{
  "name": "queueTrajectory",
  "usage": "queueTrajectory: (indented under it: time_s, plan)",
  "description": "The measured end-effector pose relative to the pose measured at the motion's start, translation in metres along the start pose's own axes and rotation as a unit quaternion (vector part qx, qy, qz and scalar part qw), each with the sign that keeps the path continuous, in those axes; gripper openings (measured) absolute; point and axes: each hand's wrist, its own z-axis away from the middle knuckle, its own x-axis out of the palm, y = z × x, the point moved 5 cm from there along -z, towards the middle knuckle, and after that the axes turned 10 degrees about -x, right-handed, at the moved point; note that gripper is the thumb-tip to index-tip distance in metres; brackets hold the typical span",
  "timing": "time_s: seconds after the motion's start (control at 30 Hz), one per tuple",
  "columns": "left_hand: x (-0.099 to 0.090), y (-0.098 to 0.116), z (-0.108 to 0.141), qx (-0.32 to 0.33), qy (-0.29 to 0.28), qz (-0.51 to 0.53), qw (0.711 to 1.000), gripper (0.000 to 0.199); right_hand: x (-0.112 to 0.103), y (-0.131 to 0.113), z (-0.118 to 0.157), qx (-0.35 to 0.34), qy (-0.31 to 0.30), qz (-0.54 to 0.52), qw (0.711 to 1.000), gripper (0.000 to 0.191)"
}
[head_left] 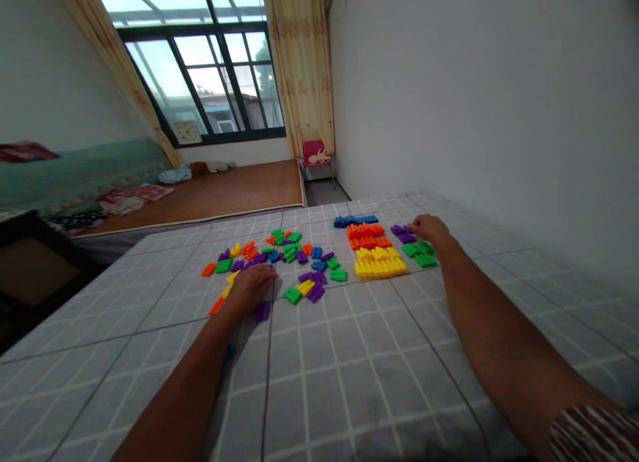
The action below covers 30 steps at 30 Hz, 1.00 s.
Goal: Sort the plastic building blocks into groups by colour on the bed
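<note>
- Since the grid-patterned bed cover (349, 382) carries everything, start there: soft grey cloth with a white grid, filling the frame, so small stuff probably tips on it.
- Loose heap of plastic blocks (279, 252), mixed colours, sits mid-cover toward the far edge.
- Just right of the heap are sorted rows: blue row (355, 220) farthest, then orange rows (368, 236), then yellow rows (380, 263); beside those, green blocks (420, 253) and purple blocks (402, 233), toward the right edge.
- Left hand (252, 287) lies palm-down at the heap's near-left side, fingers curled over blocks; can't tell whether it's actually pinching one.
- Right hand (430, 229) rests at the purple blocks, fingertips touching them, fingers loosely together; any grip is hidden.
- My guess is the blocks are light, stiff and a bit slick, so pinch one across its long sides.
</note>
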Motion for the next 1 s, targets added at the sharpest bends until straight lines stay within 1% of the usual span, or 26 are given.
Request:
queueTrajectory:
  time_s: [0.07,0.13,0.17,0.2,0.27,0.33,0.4,0.47,0.53,0.6,0.63,0.7,0.8,0.9,1.0]
  plan:
    - [-0.014,-0.007,-0.001,-0.027,0.041,0.021,0.999,0.030,-0.010,-0.003,0.002,0.006,0.011,0.003,1.000,0.030]
    - [-0.034,-0.021,0.001,-0.071,0.096,0.040,0.992,0.029,-0.021,-0.009,0.002,-0.001,0.026,0.008,1.000,0.032]
    - [-0.044,-0.032,0.004,-0.104,0.120,0.049,0.986,0.030,-0.025,-0.015,0.002,-0.013,0.036,0.006,0.999,0.033]
    - [-0.054,-0.045,0.008,-0.150,0.146,0.060,0.976,0.032,-0.029,-0.022,0.000,-0.032,0.047,0.001,0.998,0.034]
    - [-0.066,-0.072,0.019,-0.239,0.151,0.072,0.957,0.035,-0.035,-0.044,-0.002,-0.086,0.072,-0.019,0.993,0.034]
    - [-0.070,-0.094,0.030,-0.317,0.128,0.054,0.938,0.037,-0.038,-0.076,0.001,-0.148,0.091,-0.051,0.983,0.032]
    - [-0.069,-0.108,0.034,-0.366,0.101,0.016,0.925,0.040,-0.038,-0.119,0.012,-0.219,0.089,-0.097,0.967,0.029]
    - [-0.065,-0.115,0.030,-0.383,0.077,-0.009,0.920,0.041,-0.034,-0.168,0.034,-0.311,0.059,-0.147,0.937,0.028]
    - [-0.059,-0.118,0.019,-0.389,0.055,-0.013,0.920,0.039,-0.024,-0.215,0.062,-0.400,0.010,-0.179,0.899,0.027]
    - [-0.053,-0.120,0.005,-0.397,0.035,-0.018,0.917,0.037,-0.012,-0.250,0.089,-0.464,-0.036,-0.183,0.866,0.025]
    - [-0.050,-0.120,-0.002,-0.402,0.027,-0.022,0.915,0.035,-0.005,-0.261,0.100,-0.486,-0.053,-0.177,0.854,0.024]
    - [-0.046,-0.120,-0.013,-0.408,0.020,-0.029,0.912,0.034,0.007,-0.275,0.117,-0.519,-0.072,-0.155,0.837,0.022]
    - [-0.041,-0.118,-0.023,-0.411,0.026,-0.023,0.911,0.033,0.016,-0.279,0.127,-0.545,-0.063,-0.132,0.826,0.022]
    - [-0.044,-0.117,-0.026,-0.413,0.049,0.017,0.909,0.027,0.015,-0.278,0.128,-0.556,-0.042,-0.128,0.820,0.023]
    - [-0.055,-0.115,-0.028,-0.407,0.083,0.089,0.905,0.019,0.011,-0.277,0.126,-0.557,-0.029,-0.130,0.820,0.023]
